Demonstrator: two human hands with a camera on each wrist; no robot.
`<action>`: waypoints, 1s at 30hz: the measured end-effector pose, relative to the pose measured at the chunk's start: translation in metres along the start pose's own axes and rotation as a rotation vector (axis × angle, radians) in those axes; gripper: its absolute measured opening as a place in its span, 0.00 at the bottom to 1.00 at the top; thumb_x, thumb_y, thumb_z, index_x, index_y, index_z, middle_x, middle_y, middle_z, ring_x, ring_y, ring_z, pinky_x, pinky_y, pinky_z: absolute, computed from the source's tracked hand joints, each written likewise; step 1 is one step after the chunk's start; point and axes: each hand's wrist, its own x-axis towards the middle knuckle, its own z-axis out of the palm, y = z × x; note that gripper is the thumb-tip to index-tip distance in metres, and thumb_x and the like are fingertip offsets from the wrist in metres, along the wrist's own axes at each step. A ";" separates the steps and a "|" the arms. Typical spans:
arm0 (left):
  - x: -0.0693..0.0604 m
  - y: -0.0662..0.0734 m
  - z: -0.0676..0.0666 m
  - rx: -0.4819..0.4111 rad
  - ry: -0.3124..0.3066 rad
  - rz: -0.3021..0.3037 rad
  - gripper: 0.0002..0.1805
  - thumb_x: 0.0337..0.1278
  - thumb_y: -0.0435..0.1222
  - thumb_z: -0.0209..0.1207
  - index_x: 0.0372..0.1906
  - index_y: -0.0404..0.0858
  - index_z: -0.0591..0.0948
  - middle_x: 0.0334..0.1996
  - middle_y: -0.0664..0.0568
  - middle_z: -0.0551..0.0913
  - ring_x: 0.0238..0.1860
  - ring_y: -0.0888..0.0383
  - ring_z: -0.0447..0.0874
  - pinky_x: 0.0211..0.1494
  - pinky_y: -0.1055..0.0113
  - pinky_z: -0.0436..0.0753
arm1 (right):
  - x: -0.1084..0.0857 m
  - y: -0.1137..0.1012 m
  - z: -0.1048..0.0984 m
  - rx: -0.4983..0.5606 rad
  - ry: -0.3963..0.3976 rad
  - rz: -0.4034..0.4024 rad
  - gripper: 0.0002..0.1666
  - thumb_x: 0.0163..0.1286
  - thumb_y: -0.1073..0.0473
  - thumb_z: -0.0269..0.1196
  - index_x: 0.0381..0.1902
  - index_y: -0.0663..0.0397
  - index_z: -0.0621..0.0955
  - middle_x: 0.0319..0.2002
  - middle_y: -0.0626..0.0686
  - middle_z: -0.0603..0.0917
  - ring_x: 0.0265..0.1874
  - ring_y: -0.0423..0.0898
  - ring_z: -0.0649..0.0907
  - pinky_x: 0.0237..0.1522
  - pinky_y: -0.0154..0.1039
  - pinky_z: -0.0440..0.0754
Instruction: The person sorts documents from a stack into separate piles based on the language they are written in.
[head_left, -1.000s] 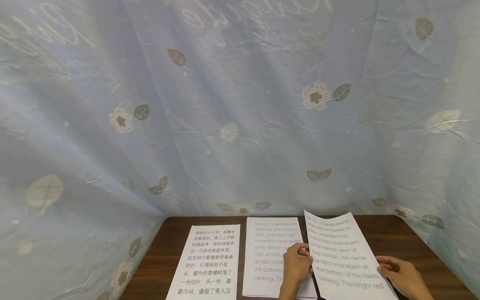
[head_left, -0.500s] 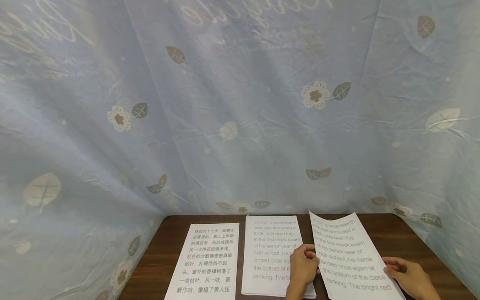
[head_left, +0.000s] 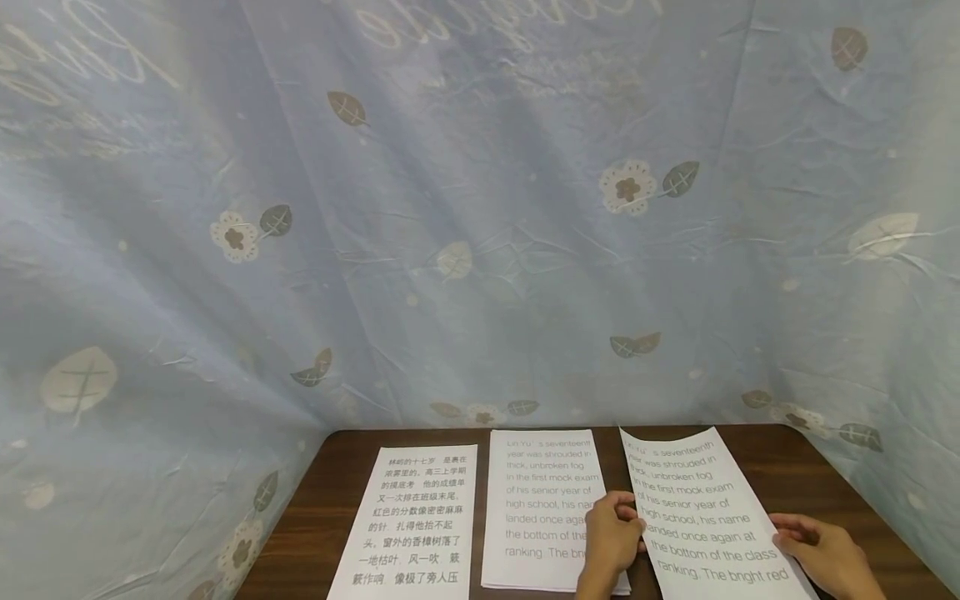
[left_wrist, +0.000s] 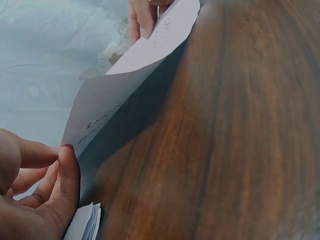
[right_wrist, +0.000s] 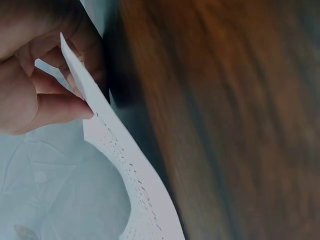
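Note:
A printed sheet of paper (head_left: 697, 517) with English text hangs between the two hands, bowed and raised off the table, as the left wrist view shows. My left hand (head_left: 613, 533) pinches its left edge between thumb and fingers. On the opposite edge, the thumb and fingers of my right hand (head_left: 821, 552) grip the sheet; in the right wrist view the thumb lies against the printed side. Left of the held sheet lies a stack of English-text paper (head_left: 540, 517), partly covered by the left hand.
A sheet with Chinese text (head_left: 420, 525) lies at the left of the dark wooden table (head_left: 300, 533). Behind the table hangs a pale blue curtain (head_left: 480, 333) printed with leaves and flowers.
Both hands have carried the held sheet a little to the right, away from the paper stack. More of the stack's text now shows, and a strip of table has opened between them.

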 end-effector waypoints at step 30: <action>0.000 0.003 -0.007 0.133 -0.027 0.044 0.19 0.52 0.22 0.69 0.52 0.33 0.87 0.29 0.60 0.80 0.20 0.68 0.79 0.22 0.76 0.80 | -0.001 0.000 -0.008 -0.040 -0.063 -0.047 0.34 0.76 0.47 0.66 0.64 0.72 0.80 0.49 0.67 0.90 0.37 0.48 0.90 0.36 0.45 0.87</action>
